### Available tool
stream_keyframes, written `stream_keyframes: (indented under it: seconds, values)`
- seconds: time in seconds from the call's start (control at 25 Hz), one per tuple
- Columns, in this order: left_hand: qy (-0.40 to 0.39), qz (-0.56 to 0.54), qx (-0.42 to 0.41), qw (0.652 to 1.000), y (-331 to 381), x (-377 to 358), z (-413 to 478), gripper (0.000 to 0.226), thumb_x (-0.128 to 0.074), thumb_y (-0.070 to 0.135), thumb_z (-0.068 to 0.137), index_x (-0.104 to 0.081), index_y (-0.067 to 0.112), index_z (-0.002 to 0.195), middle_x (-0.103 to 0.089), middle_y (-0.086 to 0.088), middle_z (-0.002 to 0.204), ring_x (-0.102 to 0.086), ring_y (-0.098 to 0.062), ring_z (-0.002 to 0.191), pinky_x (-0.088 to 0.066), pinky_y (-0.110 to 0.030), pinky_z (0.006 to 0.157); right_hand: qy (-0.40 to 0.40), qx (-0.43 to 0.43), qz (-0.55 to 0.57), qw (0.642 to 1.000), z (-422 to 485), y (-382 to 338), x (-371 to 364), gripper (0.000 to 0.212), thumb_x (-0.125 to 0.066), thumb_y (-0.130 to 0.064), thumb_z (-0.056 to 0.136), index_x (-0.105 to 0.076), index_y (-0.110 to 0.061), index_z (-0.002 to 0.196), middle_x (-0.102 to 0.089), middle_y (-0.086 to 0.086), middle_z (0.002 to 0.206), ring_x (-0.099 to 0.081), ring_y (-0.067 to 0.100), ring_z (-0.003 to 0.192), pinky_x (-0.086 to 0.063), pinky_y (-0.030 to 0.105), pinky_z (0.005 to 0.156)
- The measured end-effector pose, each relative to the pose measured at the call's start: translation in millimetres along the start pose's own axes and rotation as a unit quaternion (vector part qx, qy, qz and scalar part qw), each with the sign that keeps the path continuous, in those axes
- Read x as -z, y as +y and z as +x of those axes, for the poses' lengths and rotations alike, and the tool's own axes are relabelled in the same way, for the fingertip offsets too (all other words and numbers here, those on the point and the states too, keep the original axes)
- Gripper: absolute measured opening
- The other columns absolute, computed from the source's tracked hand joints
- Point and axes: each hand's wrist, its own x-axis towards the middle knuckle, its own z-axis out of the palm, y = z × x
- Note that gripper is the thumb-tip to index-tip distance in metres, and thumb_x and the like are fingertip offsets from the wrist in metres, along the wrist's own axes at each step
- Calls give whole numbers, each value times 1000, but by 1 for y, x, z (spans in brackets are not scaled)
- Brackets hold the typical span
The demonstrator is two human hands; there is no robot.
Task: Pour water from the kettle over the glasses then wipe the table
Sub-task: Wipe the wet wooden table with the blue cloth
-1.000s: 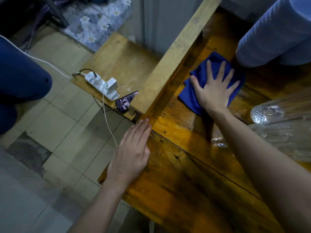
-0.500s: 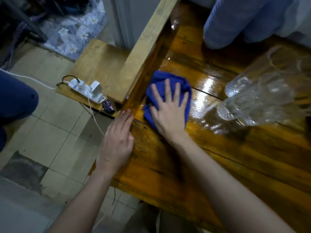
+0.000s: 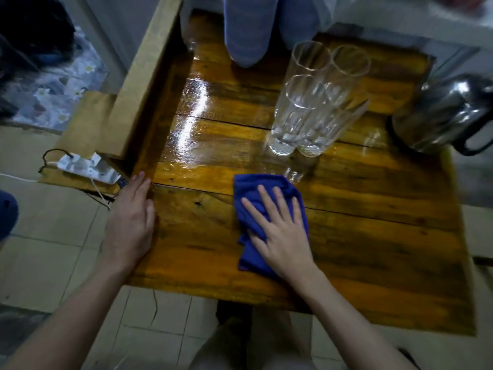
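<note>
Since half a second ago, the right hand has dragged the blue cloth away from the table's left corner toward the middle of the near edge. It lies flat and open on the cloth, fingers spread, pressing rather than gripping. The left hand is also open, palm down, resting on the left edge of the wooden table and holding nothing.

Ahead of the right hand and slightly to its left, a shiny wet streak runs away from the person, its long axis roughly front to back. The glasses stand clustered just beyond the cloth, and the kettle sits farther right. The right hand is nearer the wet streak, so the next stroke likely goes forward and left, skirting the glasses.
</note>
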Motion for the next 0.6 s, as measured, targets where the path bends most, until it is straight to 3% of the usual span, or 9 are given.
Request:
stream_keyframes:
  seconds: [0.2, 0.4, 0.6]
  values:
    - [-18, 96, -58, 994, 9, 3, -5, 51, -31, 24, 98, -46, -6, 138, -43, -25, 145, -43, -41, 131, -32, -53, 112, 21, -140, 39, 989, -47, 101, 16, 62, -23, -57, 96, -15, -41, 155, 0, -5, 166, 6, 19, 153, -3, 54, 122]
    - [-74, 37, -91, 992, 78, -23, -22, 59, -32, 40, 98, -35, 8, 147, -31, -11, 156, -24, -24, 146, -18, -47, 120, 38, -245, 36, 968, -15, 136, 20, 66, -14, -63, 93, -15, -41, 155, -1, -3, 166, 3, 27, 153, -1, 58, 121]
    - [-76, 68, -84, 991, 98, -44, -30, 61, -31, 42, 99, -25, 12, 152, -19, -9, 161, -11, -21, 150, -12, -46, 122, 39, -269, 14, 962, 27, 147, 24, 73, -5, -67, 87, -9, -41, 155, 1, 1, 167, 4, 32, 152, 3, 59, 119]
